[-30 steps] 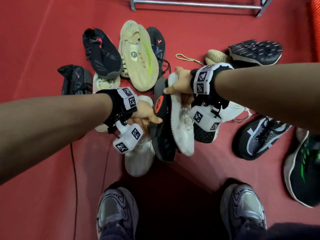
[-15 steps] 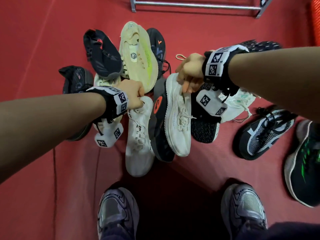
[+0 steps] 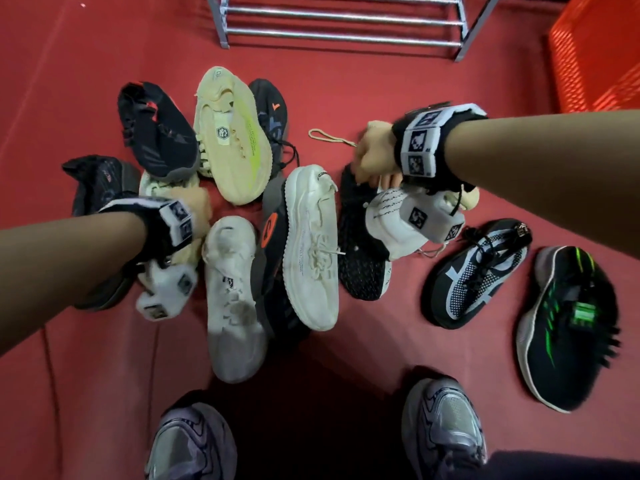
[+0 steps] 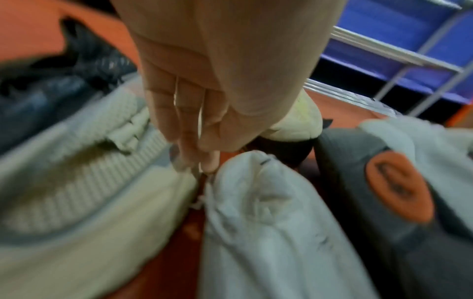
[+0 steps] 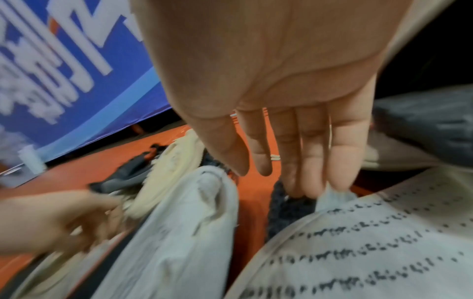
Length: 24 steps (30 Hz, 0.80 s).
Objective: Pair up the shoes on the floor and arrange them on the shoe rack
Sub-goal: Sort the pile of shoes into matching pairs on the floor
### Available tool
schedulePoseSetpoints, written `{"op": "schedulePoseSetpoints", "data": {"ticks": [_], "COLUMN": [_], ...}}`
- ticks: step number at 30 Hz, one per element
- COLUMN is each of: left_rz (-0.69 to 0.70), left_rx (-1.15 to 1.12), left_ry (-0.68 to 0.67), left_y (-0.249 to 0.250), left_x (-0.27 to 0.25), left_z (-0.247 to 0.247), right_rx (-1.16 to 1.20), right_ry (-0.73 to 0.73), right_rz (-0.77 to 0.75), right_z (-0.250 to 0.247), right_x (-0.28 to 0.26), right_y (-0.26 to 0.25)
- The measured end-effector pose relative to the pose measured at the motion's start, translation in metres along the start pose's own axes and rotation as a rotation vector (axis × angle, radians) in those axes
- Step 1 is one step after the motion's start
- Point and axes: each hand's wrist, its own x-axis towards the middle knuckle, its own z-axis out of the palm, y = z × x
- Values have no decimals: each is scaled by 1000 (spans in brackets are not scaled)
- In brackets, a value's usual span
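Observation:
Two white shoes lie side by side on the red floor: one on the left, the other tilted on a grey shoe with an orange sole patch. My left hand hovers at the left white shoe's heel, fingers straight and holding nothing. My right hand is further right, with straight fingertips touching the collar of a black knit shoe next to a white shoe with dotted lines. The metal shoe rack stands at the far edge.
A cream shoe with a yellow stripe, black shoes, a black-and-white mesh shoe and a black-and-green shoe lie around. An orange crate stands far right. My own feet in grey sneakers are at the near edge.
Both hands have let go of the white shoes, which now lie on the floor. The left hand drew back to the left and the right hand moved right. More of the rack shows.

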Motion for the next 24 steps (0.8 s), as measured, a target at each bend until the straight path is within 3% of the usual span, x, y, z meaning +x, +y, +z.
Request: {"op": "schedulePoseSetpoints", "data": {"ticks": [3,6,10,14,18,21,24], "left_rz": [-76,-81,26,134,100,30,54], "left_rx": [157,22,-60,-256,-350,-554,-825], "left_ry": [114,279,409,290,179,179,142], "left_y": [-2,26,90,158,210,223,219], "left_x": [-4,-6,-6,9,18,25,29], "left_z": [-11,-40,-67,-56,-18,-3,10], "right_rx": [-36,-15,87,243,297,417,401], "right_ry": [-91,-11,63,248,358,421,460], "right_rz": [-137,-220,-218,-264,-293,-274,-325], "right_z": [1,1,17,39,59,67,76], "right_x": [-17,-29,-27,-17,-8,-6,-9], "right_y": [-8,4,35,55,72,86,96]}}
